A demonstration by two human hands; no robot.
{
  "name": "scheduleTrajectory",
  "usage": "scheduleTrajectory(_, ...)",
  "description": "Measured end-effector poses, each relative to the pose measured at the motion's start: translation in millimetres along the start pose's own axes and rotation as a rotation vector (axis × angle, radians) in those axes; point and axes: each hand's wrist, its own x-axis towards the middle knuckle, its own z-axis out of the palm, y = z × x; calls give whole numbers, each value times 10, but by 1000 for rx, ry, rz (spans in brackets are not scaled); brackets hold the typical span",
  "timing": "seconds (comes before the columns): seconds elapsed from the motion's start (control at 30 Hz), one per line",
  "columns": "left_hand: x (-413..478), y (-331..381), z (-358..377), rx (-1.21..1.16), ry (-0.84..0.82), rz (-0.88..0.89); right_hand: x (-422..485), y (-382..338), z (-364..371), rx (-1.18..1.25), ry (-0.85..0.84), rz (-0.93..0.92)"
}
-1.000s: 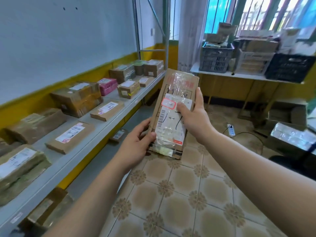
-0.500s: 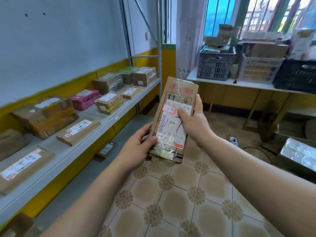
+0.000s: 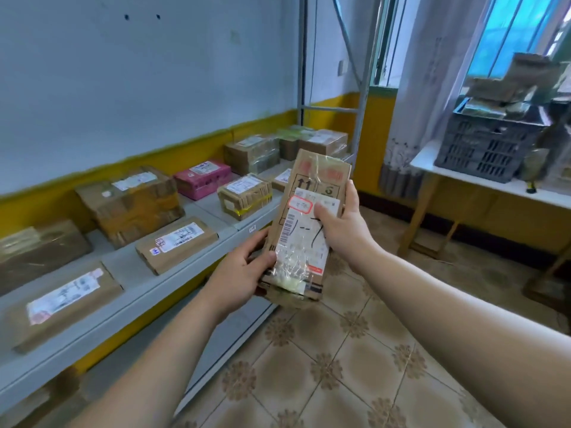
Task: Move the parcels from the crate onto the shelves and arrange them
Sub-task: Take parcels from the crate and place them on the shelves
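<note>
I hold a long flat cardboard parcel [image 3: 309,193] upright in front of me, its white label and clear tape facing me. My left hand [image 3: 239,273] grips its lower left edge, thumb on the front. My right hand [image 3: 343,220] grips the right edge higher up, thumb on the label. The grey shelf [image 3: 197,270] runs along the wall on my left and carries several parcels: flat brown ones [image 3: 176,244], a taped box [image 3: 133,202], a pink box [image 3: 202,179]. A grey crate [image 3: 488,143] with parcels stands on a white table at the right.
A lower shelf [image 3: 160,347] sits under the grey one, with dim parcels at the bottom left. The shelf's metal uprights [image 3: 361,97] rise behind the parcel. The white table [image 3: 494,183] has wooden legs. Tiled floor [image 3: 340,366] lies below me.
The view has moved along the shelf, so its parcels have slid left and look nearer. Both hands keep the same hold on the parcel, now closer to the shelf's edge.
</note>
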Motion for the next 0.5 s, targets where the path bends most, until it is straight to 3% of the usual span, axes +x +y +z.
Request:
scheduleTrajectory(0.3, 408, -256, -279, 15, 157, -90, 734, 122, 533, -44, -197, 6)
scheduleTrajectory(0.5, 298, -296, -225, -18, 374, -158, 978, 203, 775, -44, -417, -37)
